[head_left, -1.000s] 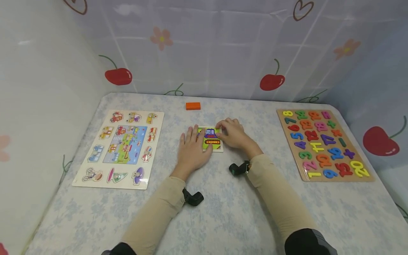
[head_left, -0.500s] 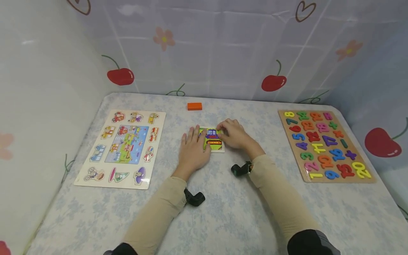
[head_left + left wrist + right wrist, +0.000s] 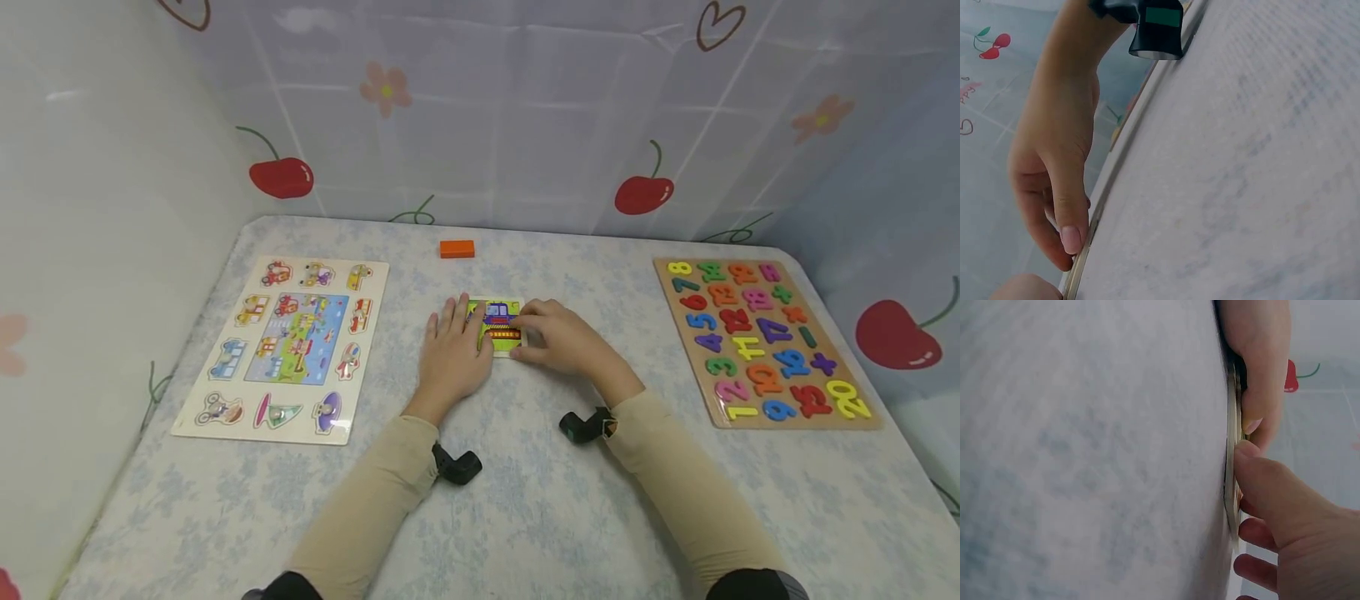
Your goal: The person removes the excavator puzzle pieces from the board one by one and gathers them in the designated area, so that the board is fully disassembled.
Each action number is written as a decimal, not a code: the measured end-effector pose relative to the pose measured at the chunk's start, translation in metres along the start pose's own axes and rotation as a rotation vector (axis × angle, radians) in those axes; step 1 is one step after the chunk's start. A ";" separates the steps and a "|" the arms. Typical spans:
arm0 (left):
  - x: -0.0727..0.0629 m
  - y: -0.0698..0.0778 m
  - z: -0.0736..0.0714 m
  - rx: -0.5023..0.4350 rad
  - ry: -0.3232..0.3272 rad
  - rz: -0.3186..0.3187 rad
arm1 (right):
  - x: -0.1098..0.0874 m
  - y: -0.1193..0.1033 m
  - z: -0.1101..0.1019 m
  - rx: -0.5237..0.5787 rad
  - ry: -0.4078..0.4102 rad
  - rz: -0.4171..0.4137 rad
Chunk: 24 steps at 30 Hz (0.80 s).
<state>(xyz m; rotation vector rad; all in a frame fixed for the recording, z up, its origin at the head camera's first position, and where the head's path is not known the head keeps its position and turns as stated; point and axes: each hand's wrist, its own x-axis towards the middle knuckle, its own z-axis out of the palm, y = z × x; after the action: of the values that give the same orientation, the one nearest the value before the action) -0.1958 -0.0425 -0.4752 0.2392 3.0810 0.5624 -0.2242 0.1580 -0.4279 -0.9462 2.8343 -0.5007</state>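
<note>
A small square jigsaw puzzle [image 3: 504,321] with a purple tracked vehicle on green lies mid-table. Spread over its left part, my left hand [image 3: 453,358] rests with long, nearly straight fingers. At the puzzle's right side my right hand [image 3: 566,340] has bent fingers, the thumb by the near right corner and the index finger on the right part of the picture. The left wrist view shows this right hand [image 3: 1060,144] with thumb and finger close together at the board's edge. In the right wrist view the right thumb [image 3: 1272,481] touches the thin board edge [image 3: 1231,456] beside the left hand [image 3: 1263,369].
A white peg puzzle board [image 3: 262,417] with vehicle pieces lies to the left. To the right is a brown board [image 3: 697,367] with coloured numbers. An orange block [image 3: 457,249] sits behind the small puzzle, near the table's back edge. A patterned curtain [image 3: 487,125] hangs behind.
My right hand has shifted from the puzzle's upper right corner down and slightly right, its thumb now lower and farther from the index finger. The left hand has stayed on the puzzle.
</note>
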 end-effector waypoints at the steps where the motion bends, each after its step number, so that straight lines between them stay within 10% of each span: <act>1: 0.000 0.000 0.000 0.000 0.002 -0.001 | -0.001 -0.002 0.000 -0.028 0.010 -0.026; 24: -0.002 -0.002 -0.002 -0.033 0.004 -0.003 | 0.005 -0.011 -0.003 -0.279 0.067 -0.234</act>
<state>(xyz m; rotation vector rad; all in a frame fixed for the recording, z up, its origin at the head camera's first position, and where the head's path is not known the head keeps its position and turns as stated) -0.1945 -0.0449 -0.4740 0.2338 3.0723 0.6131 -0.2228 0.1476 -0.4216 -1.3452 2.9199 -0.1589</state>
